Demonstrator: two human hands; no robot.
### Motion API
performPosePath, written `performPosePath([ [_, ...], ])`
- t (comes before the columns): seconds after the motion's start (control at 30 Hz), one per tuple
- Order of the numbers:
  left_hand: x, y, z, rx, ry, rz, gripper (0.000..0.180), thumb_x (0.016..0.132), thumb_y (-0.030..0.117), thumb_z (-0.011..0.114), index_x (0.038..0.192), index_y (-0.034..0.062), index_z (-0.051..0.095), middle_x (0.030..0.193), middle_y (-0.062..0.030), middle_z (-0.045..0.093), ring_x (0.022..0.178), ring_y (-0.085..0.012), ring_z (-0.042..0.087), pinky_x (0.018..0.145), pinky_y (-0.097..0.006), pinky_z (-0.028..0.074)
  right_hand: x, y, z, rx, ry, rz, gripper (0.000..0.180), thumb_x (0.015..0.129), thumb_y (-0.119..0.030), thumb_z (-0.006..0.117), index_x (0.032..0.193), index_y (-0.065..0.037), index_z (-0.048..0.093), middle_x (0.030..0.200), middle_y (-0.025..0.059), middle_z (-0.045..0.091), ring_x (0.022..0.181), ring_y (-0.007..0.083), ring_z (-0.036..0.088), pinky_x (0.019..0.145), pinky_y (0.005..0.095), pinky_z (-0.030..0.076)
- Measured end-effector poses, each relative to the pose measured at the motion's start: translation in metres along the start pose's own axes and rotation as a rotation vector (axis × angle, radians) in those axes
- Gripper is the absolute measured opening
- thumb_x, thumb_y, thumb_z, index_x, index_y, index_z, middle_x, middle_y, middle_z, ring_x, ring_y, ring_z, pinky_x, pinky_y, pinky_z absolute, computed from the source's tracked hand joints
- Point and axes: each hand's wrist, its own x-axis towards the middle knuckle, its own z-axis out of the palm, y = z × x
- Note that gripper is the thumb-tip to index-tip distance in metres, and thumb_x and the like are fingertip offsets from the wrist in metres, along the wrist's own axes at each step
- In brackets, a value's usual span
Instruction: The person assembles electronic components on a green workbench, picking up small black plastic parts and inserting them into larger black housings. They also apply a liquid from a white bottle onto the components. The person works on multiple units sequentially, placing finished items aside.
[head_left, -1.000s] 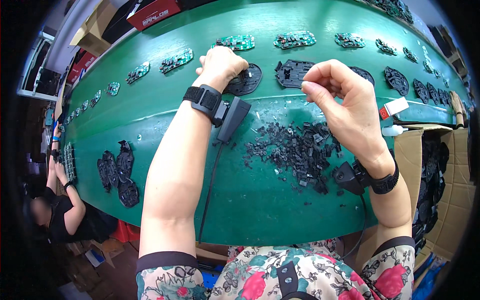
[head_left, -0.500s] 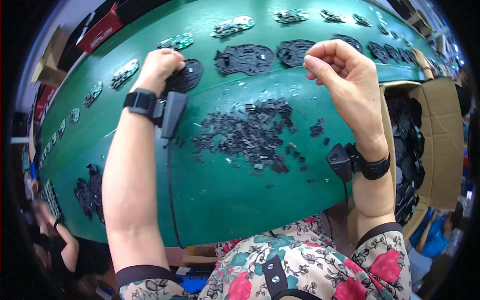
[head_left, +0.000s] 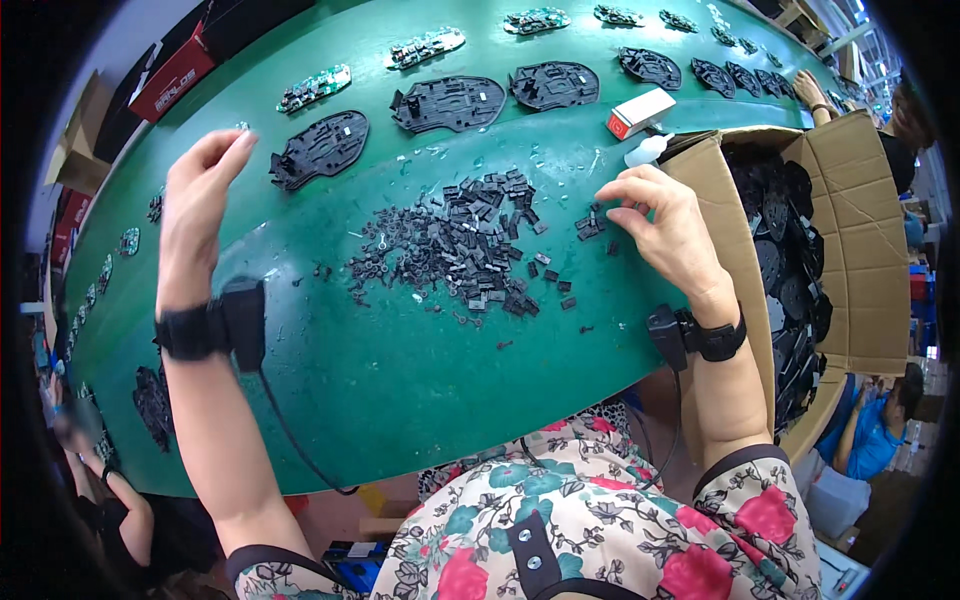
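My left hand (head_left: 195, 215) is raised over the far left of the green table, left of the nearest black plastic shell (head_left: 322, 148). Its thumb and fingers are pressed together; what they hold, if anything, is hidden. A bit of circuit board (head_left: 243, 126) peeks out by its fingertips. My right hand (head_left: 668, 225) is beside a small cluster of black plastic pieces (head_left: 590, 224), fingers curled toward the thumb in a pinch whose contents I cannot make out. Between my hands lies a loose heap of small black plastic parts (head_left: 455, 245).
Black shells (head_left: 450, 103) and green circuit boards (head_left: 425, 47) form curved rows at the back. A small white-and-red box (head_left: 640, 112) and a white bottle (head_left: 647, 150) stand near an open carton (head_left: 862, 240) of black shells. Another person's hand (head_left: 808, 88) is at far right.
My left hand has moved left off the nearest black shell, which shows fully now. My right hand has come lower, beside the small cluster, uncovering the box and bottle. The view has shifted.
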Motion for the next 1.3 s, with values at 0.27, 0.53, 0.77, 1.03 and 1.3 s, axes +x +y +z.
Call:
performPosePath([
  [0.27, -0.107, -0.061, -0.122, 0.068, 0.266, -0.141, 0.020, 0.091, 0.019, 0.067, 0.099, 0.0009, 0.069, 0.089, 0.0029, 0.064, 0.082, -0.0050, 0.052, 0.076, -0.020, 0.040, 0.016, -0.002, 0.006, -0.054, -0.094, -0.163, 0.006, 0.081, 0.002, 0.059, 0.086, 0.000, 0.061, 0.083, 0.0134, 0.058, 0.078, 0.0303, 0.060, 0.071, 0.0346, 0.048],
  [0.53, -0.167, -0.112, -0.181, 0.055, 0.487, -0.289, 0.018, 0.088, 0.014, 0.070, 0.100, 0.0002, 0.068, 0.088, 0.0009, 0.065, 0.078, -0.0059, 0.055, 0.072, -0.021, 0.045, 0.004, 0.003, 0.007, -0.227, -0.080, -0.179, 0.011, 0.081, 0.007, 0.053, 0.091, 0.002, 0.050, 0.085, 0.0151, 0.049, 0.079, 0.0326, 0.053, 0.072, 0.0361, 0.043],
  [0.77, -0.142, -0.127, -0.148, 0.652, 0.266, -0.028, 0.044, 0.081, 0.014, 0.072, 0.121, 0.0032, 0.061, 0.112, -0.0091, 0.063, 0.098, -0.0196, 0.059, 0.089, -0.031, 0.046, 0.001, -0.017, -0.004, -0.322, 0.023, -0.192, 0.013, 0.086, 0.004, 0.054, 0.098, 0.001, 0.057, 0.089, 0.0150, 0.051, 0.082, 0.0320, 0.055, 0.074, 0.0359, 0.044],
  [1.03, -0.120, -0.118, -0.136, 0.700, 0.186, -0.229, 0.040, 0.075, 0.018, 0.075, 0.110, 0.0024, 0.065, 0.101, -0.0147, 0.066, 0.090, -0.0262, 0.063, 0.081, -0.036, 0.050, 0.018, -0.053, -0.011, -0.218, 0.074, -0.275, 0.006, 0.082, 0.002, 0.063, 0.087, 0.001, 0.060, 0.076, 0.0103, 0.060, 0.068, 0.0218, 0.060, 0.063, 0.0297, 0.046],
  [1.3, -0.095, -0.108, -0.112, 0.742, 0.222, -0.228, 0.037, 0.079, 0.031, 0.073, 0.093, -0.0027, 0.066, 0.084, -0.0177, 0.067, 0.080, -0.0288, 0.064, 0.074, -0.038, 0.050, 0.062, -0.090, 0.022, 0.430, -0.205, 0.115, 0.011, 0.089, -0.006, 0.064, 0.093, 0.004, 0.066, 0.076, 0.0023, 0.065, 0.066, 0.0081, 0.062, 0.061, 0.0220, 0.052],
])
